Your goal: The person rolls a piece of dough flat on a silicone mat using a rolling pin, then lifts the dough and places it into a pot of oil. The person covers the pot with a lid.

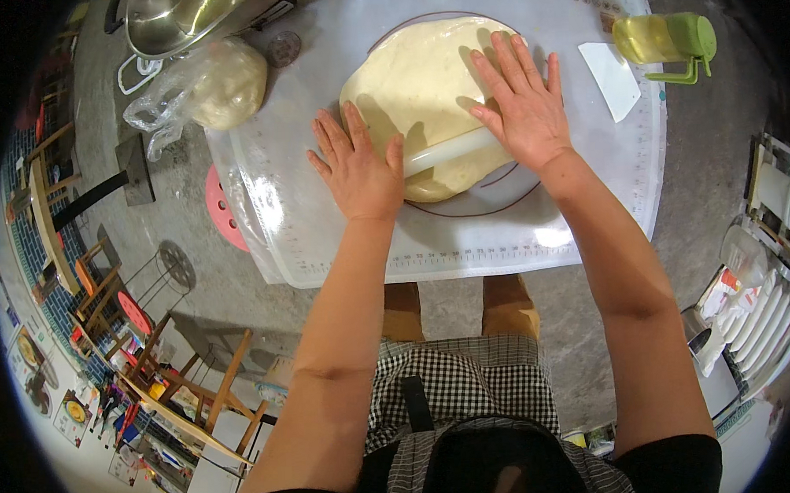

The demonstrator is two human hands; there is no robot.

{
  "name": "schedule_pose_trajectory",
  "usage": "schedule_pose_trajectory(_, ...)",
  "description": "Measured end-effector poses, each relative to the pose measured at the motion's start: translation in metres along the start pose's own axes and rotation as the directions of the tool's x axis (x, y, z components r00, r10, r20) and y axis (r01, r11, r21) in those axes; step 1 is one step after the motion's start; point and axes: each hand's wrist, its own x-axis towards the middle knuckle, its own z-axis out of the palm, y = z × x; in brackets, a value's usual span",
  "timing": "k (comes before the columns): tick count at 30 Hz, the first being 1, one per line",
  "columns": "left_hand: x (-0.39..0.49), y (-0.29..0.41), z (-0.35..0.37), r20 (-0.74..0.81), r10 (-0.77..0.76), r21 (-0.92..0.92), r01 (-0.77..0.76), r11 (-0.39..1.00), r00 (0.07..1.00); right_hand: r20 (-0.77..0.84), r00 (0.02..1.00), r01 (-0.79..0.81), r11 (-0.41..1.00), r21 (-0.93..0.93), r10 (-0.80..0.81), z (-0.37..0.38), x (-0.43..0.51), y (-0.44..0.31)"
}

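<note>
A wide sheet of pale dough (pixel 414 80) lies flattened on a translucent mat (pixel 329 249) marked with circles and a ruler edge. Across its near part lies a white rolling pin (pixel 450 150), slanting up to the right. My left hand (pixel 360 165) is palm down over the pin's left end, fingers spread and pointing away from me. Over the right end is my right hand (pixel 524 102), also palm down, with its fingers stretched out above the dough's right side. Both palms hide the ends of the pin.
At the upper left are a clear plastic bag of dough (pixel 229 85) and a metal bowl (pixel 180 18). A white scraper (pixel 612 82) and an oil bottle with a green lid (pixel 664 40) lie at the right. A pink stool seat (pixel 221 211) shows beside the table's left edge.
</note>
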Motion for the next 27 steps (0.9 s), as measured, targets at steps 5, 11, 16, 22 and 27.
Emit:
schedule_pose_trajectory(5, -0.039, 0.011, -0.001, 0.11, 0.03, 0.032, -0.034, 0.999, 0.993, 0.179, 0.984, -0.015, 0.996, 0.092, -0.002, -0.017, -0.052, 0.0)
schedule_pose_trajectory(11, -0.1, 0.026, -0.012, 0.275, 0.14, -0.064, -0.127, 0.99, 0.951, 0.266, 0.963, -0.062, 0.995, 0.083, 0.038, -0.03, -0.12, -0.01)
schedule_pose_trajectory(16, -0.104, 0.015, -0.019, 0.377, 0.211, 0.013, -0.233, 0.972, 0.902, 0.179, 0.983, 0.007, 0.991, 0.137, -0.032, -0.027, -0.106, 0.006)
schedule_pose_trajectory(22, -0.061, 0.021, 0.007, 0.045, -0.034, -0.005, 0.035, 0.999, 0.998, 0.06, 0.998, 0.023, 0.999, 0.037, -0.025, -0.011, -0.062, -0.003)
schedule_pose_trajectory(27, -0.098, 0.034, 0.004, 0.194, 0.028, 0.022, -0.033, 0.999, 0.981, 0.24, 0.971, -0.035, 0.996, 0.081, 0.015, -0.029, -0.113, -0.003)
